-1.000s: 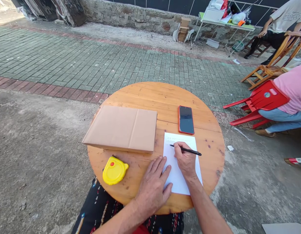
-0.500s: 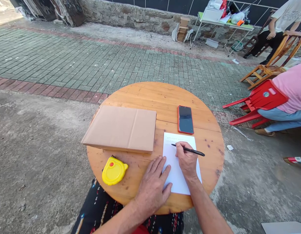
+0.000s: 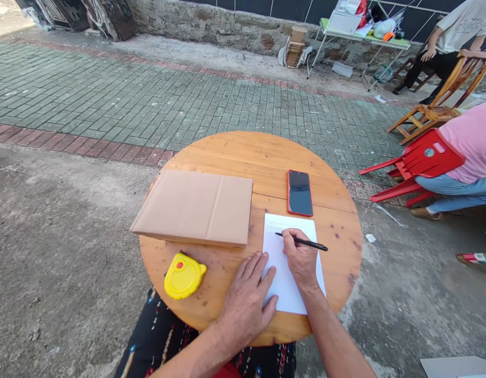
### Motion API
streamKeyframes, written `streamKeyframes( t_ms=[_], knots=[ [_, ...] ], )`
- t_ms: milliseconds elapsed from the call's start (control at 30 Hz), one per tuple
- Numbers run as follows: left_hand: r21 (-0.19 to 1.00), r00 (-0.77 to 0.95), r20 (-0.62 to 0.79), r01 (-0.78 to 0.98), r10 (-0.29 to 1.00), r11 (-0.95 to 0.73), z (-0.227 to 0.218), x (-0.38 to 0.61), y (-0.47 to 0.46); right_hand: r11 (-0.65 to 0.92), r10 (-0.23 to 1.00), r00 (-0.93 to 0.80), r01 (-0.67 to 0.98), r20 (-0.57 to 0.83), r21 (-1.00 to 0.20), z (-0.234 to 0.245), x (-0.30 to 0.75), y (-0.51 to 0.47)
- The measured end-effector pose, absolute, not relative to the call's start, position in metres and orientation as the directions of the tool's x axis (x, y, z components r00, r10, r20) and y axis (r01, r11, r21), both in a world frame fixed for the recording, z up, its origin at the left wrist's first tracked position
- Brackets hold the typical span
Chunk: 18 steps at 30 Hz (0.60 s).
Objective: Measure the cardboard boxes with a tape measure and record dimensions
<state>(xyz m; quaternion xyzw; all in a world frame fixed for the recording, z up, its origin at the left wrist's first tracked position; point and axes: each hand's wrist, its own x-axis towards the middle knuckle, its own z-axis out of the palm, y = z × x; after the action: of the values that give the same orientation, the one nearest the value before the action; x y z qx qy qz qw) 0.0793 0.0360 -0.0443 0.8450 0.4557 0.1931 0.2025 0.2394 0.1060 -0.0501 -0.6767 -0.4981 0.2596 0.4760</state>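
A black pen (image 3: 311, 243) is pinched in my right hand (image 3: 301, 261), its tip on a white sheet of paper (image 3: 288, 294) near the upper left. Faint rows of handwriting show along the top of the sheet. My left hand (image 3: 248, 296) lies flat with fingers spread, partly on the table and partly over the sheet's left edge. To its left sits a yellow tape measure (image 3: 184, 276) with a red button. Beyond that rests a closed cardboard box (image 3: 191, 207). Above the paper lies a phone (image 3: 300, 193) in a red case.
Everything lies on a round wooden table (image 3: 262, 152). At right, a person in pink (image 3: 475, 136) sits on a red plastic stool (image 3: 427, 157), near a wooden chair (image 3: 447, 100). Another person sits farther back beside a cluttered folding table (image 3: 361, 39).
My right hand and the pen have shifted very slightly to the left on the paper. My left hand and the objects on the table stay in place.
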Motion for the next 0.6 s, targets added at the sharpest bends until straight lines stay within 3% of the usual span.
streamKeyframes(
  t_ms=[600],
  knots=[
    [0.516,0.513,0.142,0.691,0.847,-0.506,-0.0426,0.0792,0.0366,-0.049,0.919,0.369,0.456,0.138,-0.889,-0.0478,0.2389,0.1061]
  ],
)
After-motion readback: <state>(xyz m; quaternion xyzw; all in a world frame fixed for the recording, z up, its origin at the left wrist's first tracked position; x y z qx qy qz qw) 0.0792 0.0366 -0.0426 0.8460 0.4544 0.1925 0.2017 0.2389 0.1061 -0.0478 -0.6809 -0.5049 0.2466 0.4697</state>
